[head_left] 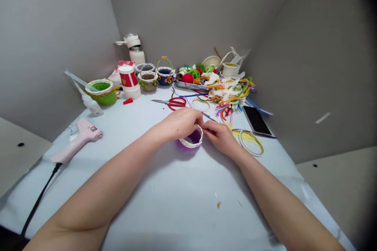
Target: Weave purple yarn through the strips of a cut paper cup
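White cloth covers the table [159, 211] that fills most of my head feed, two bare forearms reaching up across it from the bottom corners. At the far right I see a loose pile of trims [231, 92] in cream, orange and green.

Next in size come the hands, close together near the middle. The left hand [183, 122] arches over the far side of the purple basket, palm down, fingers bent around its rim; I read that as a hold, though its fingertips are hidden from me. The right hand [220, 136] is curled narrow, thumb and forefinger drawn in against the right side of the same rim. Whether anything thin is pinched there I can't tell from this view.

A pink glue gun [83, 134] lies well to the left, and a dark-screened phone [257, 120] to the right. Smaller is the purple basket [188, 150] itself, its white-banded mouth facing up below the fingers. Just beyond the left hand rest red-handled scissors [169, 102]. Slimmer still, a silver tool [211, 117] lies behind the right fingers, and a red cap [128, 101] sits farther left.
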The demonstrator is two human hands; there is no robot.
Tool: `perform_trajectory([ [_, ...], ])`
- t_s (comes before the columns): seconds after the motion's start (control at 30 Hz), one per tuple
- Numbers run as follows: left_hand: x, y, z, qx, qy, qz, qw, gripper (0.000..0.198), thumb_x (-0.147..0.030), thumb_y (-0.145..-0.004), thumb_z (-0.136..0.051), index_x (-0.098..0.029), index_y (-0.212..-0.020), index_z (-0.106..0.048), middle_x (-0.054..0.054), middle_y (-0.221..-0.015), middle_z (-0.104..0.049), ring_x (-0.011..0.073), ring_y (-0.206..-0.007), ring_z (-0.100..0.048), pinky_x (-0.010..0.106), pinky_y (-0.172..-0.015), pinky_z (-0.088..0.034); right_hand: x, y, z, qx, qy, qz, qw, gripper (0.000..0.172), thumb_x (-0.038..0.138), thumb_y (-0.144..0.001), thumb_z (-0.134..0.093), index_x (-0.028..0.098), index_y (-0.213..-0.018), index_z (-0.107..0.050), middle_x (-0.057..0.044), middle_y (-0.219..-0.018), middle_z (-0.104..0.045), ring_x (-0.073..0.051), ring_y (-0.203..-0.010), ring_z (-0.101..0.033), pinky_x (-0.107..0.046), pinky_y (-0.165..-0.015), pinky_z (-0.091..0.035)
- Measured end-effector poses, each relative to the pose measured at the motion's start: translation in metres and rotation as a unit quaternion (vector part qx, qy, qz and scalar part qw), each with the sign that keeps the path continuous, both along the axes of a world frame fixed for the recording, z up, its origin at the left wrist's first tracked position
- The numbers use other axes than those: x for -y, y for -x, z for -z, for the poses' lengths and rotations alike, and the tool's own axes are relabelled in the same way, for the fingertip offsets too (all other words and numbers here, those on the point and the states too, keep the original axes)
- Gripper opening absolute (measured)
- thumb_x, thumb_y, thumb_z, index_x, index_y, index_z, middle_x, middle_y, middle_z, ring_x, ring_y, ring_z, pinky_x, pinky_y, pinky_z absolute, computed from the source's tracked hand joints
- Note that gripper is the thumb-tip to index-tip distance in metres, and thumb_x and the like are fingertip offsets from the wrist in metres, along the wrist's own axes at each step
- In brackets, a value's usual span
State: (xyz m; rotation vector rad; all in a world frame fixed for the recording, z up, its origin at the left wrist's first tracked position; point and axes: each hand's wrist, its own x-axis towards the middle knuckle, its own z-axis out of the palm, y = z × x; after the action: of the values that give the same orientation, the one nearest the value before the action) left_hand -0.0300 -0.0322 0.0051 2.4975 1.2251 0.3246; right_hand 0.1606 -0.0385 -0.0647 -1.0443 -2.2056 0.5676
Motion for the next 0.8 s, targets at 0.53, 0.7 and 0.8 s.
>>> perform_trajectory([
  [0.53, -0.001, -0.001, 0.006, 0.003, 0.02, -0.047, 0.999, 0.021, -0.023, -0.078, -0.05, -0.019, -0.086, -0.069, 0.005, -0.087, -0.07, 0.0163, -0.079, -0.06, 0.024, -0.065, -0.042, 0.017, 0.001, -0.056, 0.082, 0.098, 0.051, 0.99, 0.016, 0.022, -0.08, -0.052, 0.017, -0.075, -0.067, 0.001, -0.062, -0.061, -0.01, -0.054, -0.048, -0.02, -0.048, -0.035],
  [0.7, -0.001, -0.001, 0.006, -0.001, 0.021, -0.056, 0.998, 0.022, -0.022, -0.077, -0.05, -0.018, -0.086, -0.069, 0.006, -0.089, -0.07, 0.0167, -0.08, -0.061, 0.024, -0.065, -0.043, 0.005, 0.009, -0.065, 0.127, 0.133, 0.073, 0.98, 0.018, 0.027, -0.078, -0.054, 0.017, -0.069, -0.066, 0.002, -0.055, -0.058, -0.009, -0.049, -0.046, -0.02, -0.043, -0.033],
  [0.8, 0.0, -0.001, 0.006, -0.006, 0.012, -0.054, 0.998, 0.021, -0.022, -0.077, -0.05, -0.018, -0.083, -0.069, 0.007, -0.084, -0.069, 0.0173, -0.078, -0.061, 0.025, -0.063, -0.043, 0.001, 0.015, -0.07, 0.157, 0.127, 0.081, 0.976, 0.02, 0.028, -0.077, -0.054, 0.017, -0.066, -0.066, 0.003, -0.051, -0.055, -0.009, -0.045, -0.045, -0.02, -0.039, -0.03],
])
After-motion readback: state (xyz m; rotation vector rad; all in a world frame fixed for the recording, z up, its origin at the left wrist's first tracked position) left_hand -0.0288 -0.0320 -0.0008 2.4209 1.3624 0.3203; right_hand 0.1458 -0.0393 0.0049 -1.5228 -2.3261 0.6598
